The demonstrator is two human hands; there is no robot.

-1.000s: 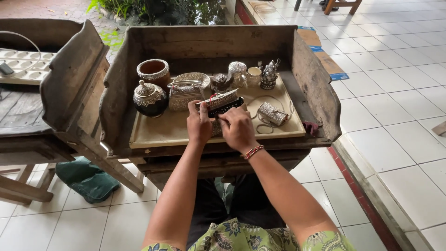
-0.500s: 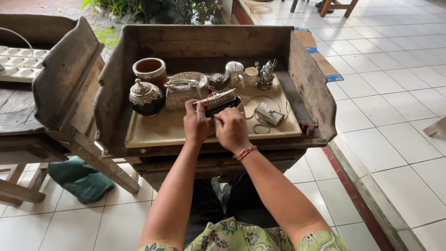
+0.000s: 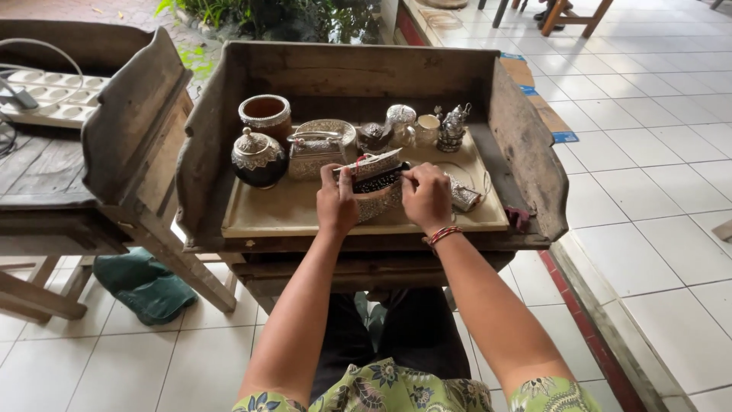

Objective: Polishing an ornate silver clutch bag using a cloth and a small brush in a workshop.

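Both hands pinch an ornate silver box (image 3: 374, 183) over a high-walled wooden tray (image 3: 526, 152).
Left hand (image 3: 337, 204) and right hand (image 3: 427, 197) grip its ends; silverware crowds behind.

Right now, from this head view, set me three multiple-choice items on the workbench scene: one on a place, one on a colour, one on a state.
1. Where does the round dark lidded pot stand?
A. on the tray's left side
B. on the tiled floor
C. on the tray's right end

2. What colour is the cloth lying on the floor under the bench?
A. red
B. green
C. yellow

3. How is the ornate silver box in the hands?
A. shut and lying untouched
B. upside down on the floor
C. held by both hands with its lid raised

Answers: 1 A, the pot sits left of the hands on the wooden tray. 2 B, the cloth is dark green. 3 C, the left hand and right hand grip it, and the lid stands open over a dark inside.
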